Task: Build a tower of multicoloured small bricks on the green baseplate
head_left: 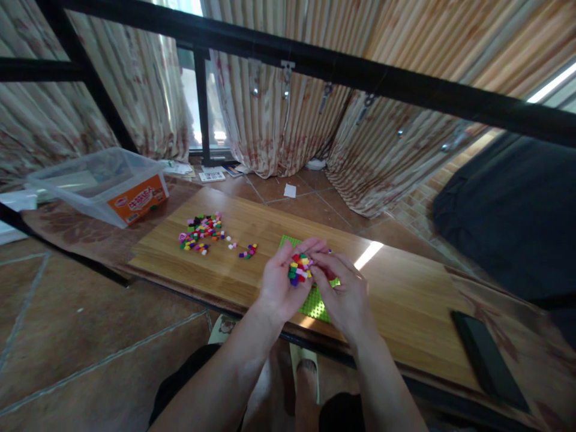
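Note:
My left hand [282, 282] is turned palm up and cupped around a handful of small coloured building bricks [300, 269]: red, green, yellow, pink, white and purple. My right hand [344, 288] reaches over from the right, thumb and forefinger pinched together at the edge of that handful, on a small brick that is mostly hidden. Beneath both hands lies a bright green studded baseplate [317, 308], partly covered by them. To the left, a loose pile of bricks [202, 230] is spread over the wooden board, with a smaller cluster [248, 251] closer to my left hand.
The wooden board [405, 294] lies on a cloth-covered bench. A clear plastic box [99, 186] with an orange label stands at the far left. A dark phone-like slab [488, 360] rests at the right end. A black metal bar [315, 66] crosses in front, before curtains.

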Demonstrator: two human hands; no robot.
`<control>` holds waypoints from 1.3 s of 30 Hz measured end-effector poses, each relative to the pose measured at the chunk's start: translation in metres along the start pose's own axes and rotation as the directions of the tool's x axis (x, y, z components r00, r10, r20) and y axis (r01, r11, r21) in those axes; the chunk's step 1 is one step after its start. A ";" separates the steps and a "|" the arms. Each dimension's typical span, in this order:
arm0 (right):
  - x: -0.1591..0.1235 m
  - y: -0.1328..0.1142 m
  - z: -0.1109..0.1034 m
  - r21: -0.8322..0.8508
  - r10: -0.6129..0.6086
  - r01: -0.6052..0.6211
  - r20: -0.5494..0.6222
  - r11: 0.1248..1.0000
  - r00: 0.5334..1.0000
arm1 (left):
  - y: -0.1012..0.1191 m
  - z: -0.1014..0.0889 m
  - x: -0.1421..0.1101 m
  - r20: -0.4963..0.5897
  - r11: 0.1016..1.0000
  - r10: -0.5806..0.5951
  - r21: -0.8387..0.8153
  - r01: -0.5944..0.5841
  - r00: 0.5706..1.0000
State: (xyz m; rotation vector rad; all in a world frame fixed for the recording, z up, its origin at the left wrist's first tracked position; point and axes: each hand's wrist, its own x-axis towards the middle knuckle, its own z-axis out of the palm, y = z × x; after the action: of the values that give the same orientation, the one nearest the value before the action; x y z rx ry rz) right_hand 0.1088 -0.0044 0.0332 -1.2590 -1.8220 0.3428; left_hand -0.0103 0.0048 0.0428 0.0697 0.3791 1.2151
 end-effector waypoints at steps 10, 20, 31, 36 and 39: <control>0.002 -0.009 0.001 -0.083 0.006 -0.004 0.015 0.997 1.000 | 0.000 -0.001 -0.001 -0.002 0.999 -0.041 -0.004 0.041 0.999; 0.003 0.033 -0.029 0.179 0.377 -0.344 -0.211 0.922 0.902 | 0.009 -0.008 0.006 -0.242 0.983 0.128 -0.102 -0.156 0.962; 0.000 0.036 -0.019 0.022 0.359 -0.360 0.006 0.933 0.933 | 0.013 -0.009 0.005 -0.246 0.982 0.133 -0.100 -0.161 0.960; 0.000 0.033 -0.014 0.005 0.362 -0.362 -0.006 0.932 0.932 | 0.014 -0.009 0.005 -0.251 0.981 0.126 -0.110 -0.158 0.960; 0.000 0.033 -0.011 0.040 0.381 -0.380 -0.026 0.924 0.924 | 0.014 -0.008 0.005 -0.253 0.982 0.124 -0.110 -0.156 0.959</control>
State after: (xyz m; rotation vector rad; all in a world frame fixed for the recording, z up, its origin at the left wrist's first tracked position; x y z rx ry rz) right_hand 0.1380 0.0080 0.0187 -1.5852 -1.5288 0.5608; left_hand -0.0242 0.0132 0.0374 -0.1703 0.5169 1.3907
